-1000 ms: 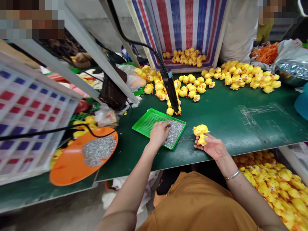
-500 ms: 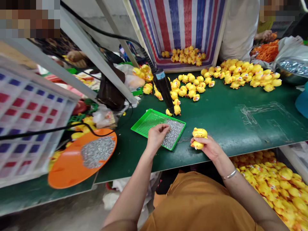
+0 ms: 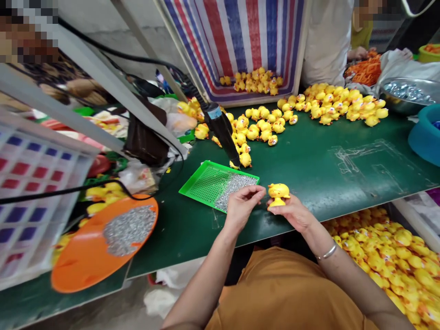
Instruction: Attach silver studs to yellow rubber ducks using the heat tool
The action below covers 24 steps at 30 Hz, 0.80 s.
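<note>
My right hand [image 3: 293, 211] holds a yellow toy duck [image 3: 278, 191] above the front part of the green table, a bracelet on its wrist. My left hand [image 3: 244, 205] is just left of the duck, thumb and fingertips pinched together; whatever they hold is too small to make out. Behind and left of that hand lies a green perforated tray [image 3: 200, 183], its right part filled with small silvery metal pieces [image 3: 229, 187]. A black electric screwdriver [image 3: 223, 133] hangs from a cable over the tray's back edge.
Several toy ducks [image 3: 257, 124] lie along the table's back. An orange dish [image 3: 79, 256] of silvery pieces stands left. A crate of ducks [image 3: 388, 252] is below right, a blue basin [image 3: 426, 137] at the right edge. A striped container [image 3: 237, 41] stands behind; a co-worker's hand [image 3: 359, 53] shows far right.
My left hand has risen from the tray's metal pieces and moved right, close to the duck. The duck in my right hand has been turned. The view has shifted slightly right.
</note>
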Tool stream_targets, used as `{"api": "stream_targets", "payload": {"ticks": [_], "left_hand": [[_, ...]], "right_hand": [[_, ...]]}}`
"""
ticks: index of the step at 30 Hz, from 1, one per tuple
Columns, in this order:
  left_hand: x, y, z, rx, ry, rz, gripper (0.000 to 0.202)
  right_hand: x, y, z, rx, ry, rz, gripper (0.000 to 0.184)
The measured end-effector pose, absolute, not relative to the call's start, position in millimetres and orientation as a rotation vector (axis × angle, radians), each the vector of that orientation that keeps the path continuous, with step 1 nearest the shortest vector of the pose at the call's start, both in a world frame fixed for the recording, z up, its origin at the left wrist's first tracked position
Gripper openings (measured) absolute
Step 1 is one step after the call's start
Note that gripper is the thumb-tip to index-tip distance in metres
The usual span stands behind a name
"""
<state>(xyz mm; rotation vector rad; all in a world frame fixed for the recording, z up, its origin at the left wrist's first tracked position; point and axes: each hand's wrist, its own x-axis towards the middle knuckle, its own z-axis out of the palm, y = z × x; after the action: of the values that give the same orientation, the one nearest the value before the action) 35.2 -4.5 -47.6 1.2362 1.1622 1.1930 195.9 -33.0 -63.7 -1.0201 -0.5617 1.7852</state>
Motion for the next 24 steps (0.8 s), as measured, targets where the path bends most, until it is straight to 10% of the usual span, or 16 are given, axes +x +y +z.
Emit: {"api": "stream_targets", "payload": {"ticks": [24], "left_hand": [[44, -15, -44, 2.650, 1.016, 1.427, 0.003]], "right_hand": [[184, -50, -53, -1.175, -0.677, 1.637, 0.068]]}}
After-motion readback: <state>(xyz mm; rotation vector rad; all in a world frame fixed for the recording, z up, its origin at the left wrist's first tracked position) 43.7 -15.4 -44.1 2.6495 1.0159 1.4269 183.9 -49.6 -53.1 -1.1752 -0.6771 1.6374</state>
